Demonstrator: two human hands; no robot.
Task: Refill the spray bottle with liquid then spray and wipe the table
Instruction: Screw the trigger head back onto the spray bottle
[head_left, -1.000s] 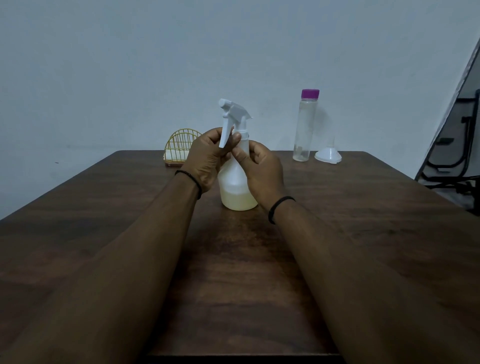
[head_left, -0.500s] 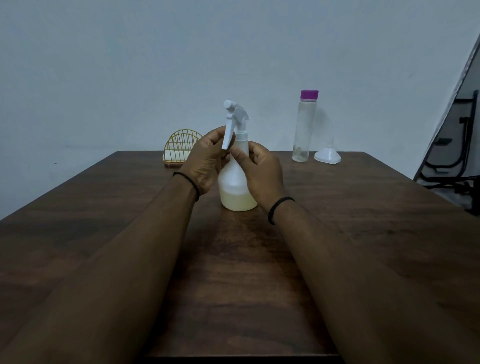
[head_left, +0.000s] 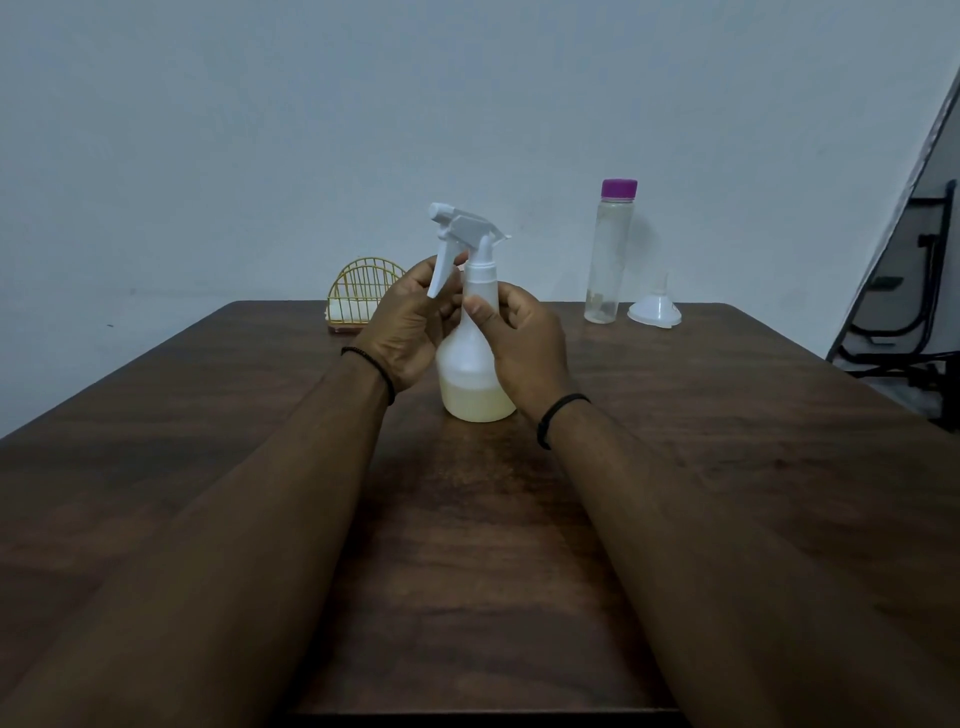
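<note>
A translucent white spray bottle (head_left: 470, 364) stands upright at the middle of the dark wooden table (head_left: 727, 441), with pale yellow liquid filling its bottom part. Its white trigger head (head_left: 460, 228) sits on the neck and points left. My left hand (head_left: 410, 325) has its fingers curled round the neck below the trigger lever. My right hand (head_left: 524, 343) pinches the neck from the right, thumb on the front. Behind, at the right, stands a tall clear bottle (head_left: 608, 260) with a purple cap, nearly empty. A white funnel (head_left: 654, 309) lies upside down beside it.
A gold wire holder (head_left: 358, 291) with white napkins stands at the table's back edge, left of the spray bottle. A black metal frame (head_left: 914, 322) leans by the wall beyond the table's right side. A plain wall rises behind.
The trigger head has turned on the neck between my fingers, its nozzle now pointing more to the left. The bottle has stayed where it stands.
</note>
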